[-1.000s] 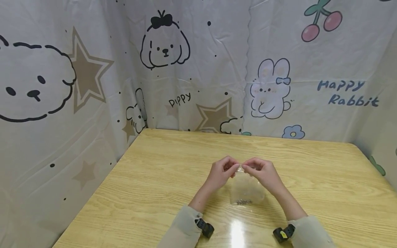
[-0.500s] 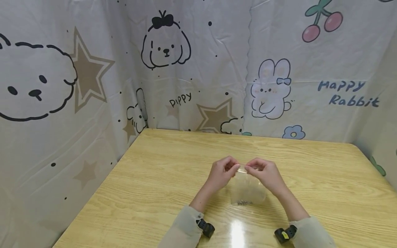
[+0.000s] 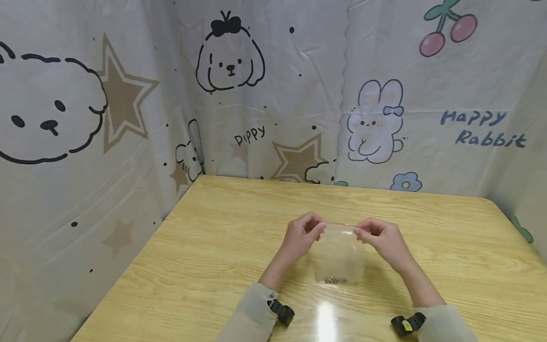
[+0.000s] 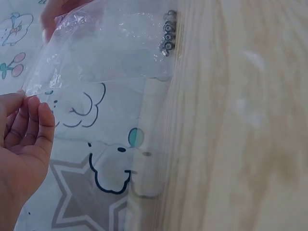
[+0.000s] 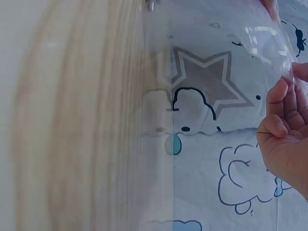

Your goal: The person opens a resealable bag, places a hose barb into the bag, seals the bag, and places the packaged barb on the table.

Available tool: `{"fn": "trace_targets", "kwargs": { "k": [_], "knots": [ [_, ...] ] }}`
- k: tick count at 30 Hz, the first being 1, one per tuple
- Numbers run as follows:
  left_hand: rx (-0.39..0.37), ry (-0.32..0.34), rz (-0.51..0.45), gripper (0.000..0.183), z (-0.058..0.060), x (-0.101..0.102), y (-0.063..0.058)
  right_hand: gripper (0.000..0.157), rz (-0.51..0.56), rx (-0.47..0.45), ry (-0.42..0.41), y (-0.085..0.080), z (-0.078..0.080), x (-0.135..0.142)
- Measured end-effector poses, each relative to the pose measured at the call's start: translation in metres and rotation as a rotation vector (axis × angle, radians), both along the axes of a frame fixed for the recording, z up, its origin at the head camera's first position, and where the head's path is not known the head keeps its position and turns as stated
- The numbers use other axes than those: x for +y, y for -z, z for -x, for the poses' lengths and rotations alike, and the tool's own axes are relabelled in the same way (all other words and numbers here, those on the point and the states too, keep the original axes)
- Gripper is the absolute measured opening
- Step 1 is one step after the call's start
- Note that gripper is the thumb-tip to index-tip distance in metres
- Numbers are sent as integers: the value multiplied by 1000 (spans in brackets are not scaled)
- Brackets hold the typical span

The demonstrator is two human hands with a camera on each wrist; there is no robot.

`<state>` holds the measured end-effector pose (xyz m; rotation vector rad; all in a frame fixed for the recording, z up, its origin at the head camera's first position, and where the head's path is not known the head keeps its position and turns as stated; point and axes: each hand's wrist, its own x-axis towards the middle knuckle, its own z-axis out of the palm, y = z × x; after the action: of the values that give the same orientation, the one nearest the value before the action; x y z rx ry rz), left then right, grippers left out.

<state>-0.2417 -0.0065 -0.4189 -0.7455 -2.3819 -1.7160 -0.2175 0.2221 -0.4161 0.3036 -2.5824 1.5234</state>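
Observation:
A clear plastic bag (image 3: 339,254) hangs upright between both hands, its top edge stretched flat. Several small metal pieces, like nuts or screws (image 4: 168,33), lie gathered along its bottom. My left hand (image 3: 302,233) pinches the bag's upper left corner between thumb and fingers. At the upper right corner my right hand (image 3: 381,237) pinches the plastic in the same manner. In the right wrist view, the right hand (image 5: 288,113) has its thumb and forefinger on the film, with the other fingers curled.
A light wood-grain table (image 3: 226,237) lies beneath the hands. Behind it and at the sides hangs a white curtain (image 3: 295,95) printed with cartoon animals and stars. Black straps with small devices (image 3: 282,312) are on both wrists.
The hands were close together at the middle of the bag's top; now the right hand has slid right to the corner, and the top edge is drawn out wide.

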Motion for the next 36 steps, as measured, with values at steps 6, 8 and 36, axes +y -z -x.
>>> {"fn": "trace_targets", "kwargs": {
  "k": [6,8,36],
  "knots": [
    [2,-2,-10,16,10,-1,10,26,6,14,6,-1,-4,10],
    [10,-2,-11,16,9,-2,9,24,7,17,8,0,-5,11],
    [-72,297,0,17,-9,-32,-14,10,0,79,-44,-21,-44,11]
  ]
}}
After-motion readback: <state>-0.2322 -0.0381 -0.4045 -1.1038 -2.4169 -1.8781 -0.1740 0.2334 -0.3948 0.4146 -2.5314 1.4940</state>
